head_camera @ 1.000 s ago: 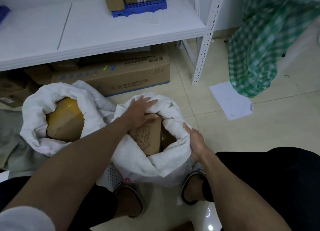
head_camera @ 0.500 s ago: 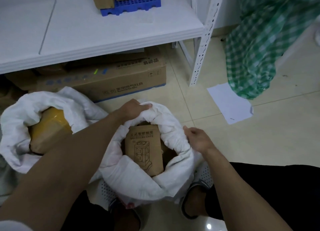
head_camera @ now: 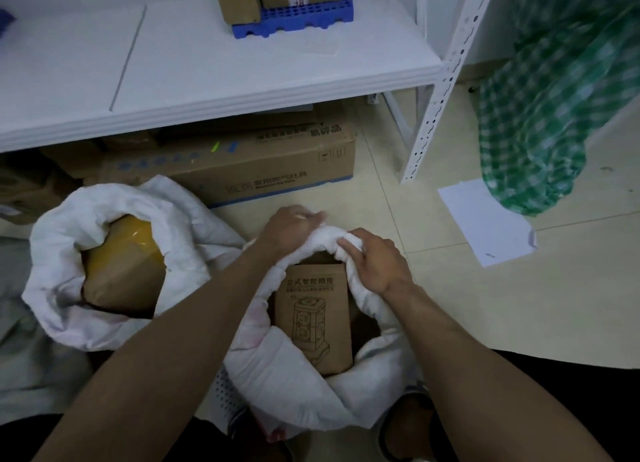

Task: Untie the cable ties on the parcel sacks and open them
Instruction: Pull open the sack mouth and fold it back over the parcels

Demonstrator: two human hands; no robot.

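On the tiled floor (head_camera: 519, 316), just in front of the white shelf rack (head_camera: 242, 80), stand two white woven parcel sacks with their mouths already open and their rims rolled down. The nearer sack (head_camera: 298, 389) sits between the person's feet, near the bottom edge of the floor area in view; a brown carton printed with a socket-tower drawing (head_camera: 313, 319) stands upright inside it. The left hand (head_camera: 289, 231) is closed around the far part of this sack's rolled rim, fingers curled over the fabric, slightly blurred. The right hand (head_camera: 375, 259) clamps the same rim just beside it, thumb and fingers pinching a fold of cloth. The second sack (head_camera: 104, 226) lies to the left, touching the first, and holds a parcel wrapped in yellow tape (head_camera: 124, 264). Behind both, under the shelf, rests a long cardboard box (head_camera: 242, 170). On the shelf sits a blue plastic pallet (head_camera: 298, 19) bearing cartons. To the right, a green checked bag (head_camera: 554, 115) hangs beside a sheet of white paper (head_camera: 485, 219) on the floor.
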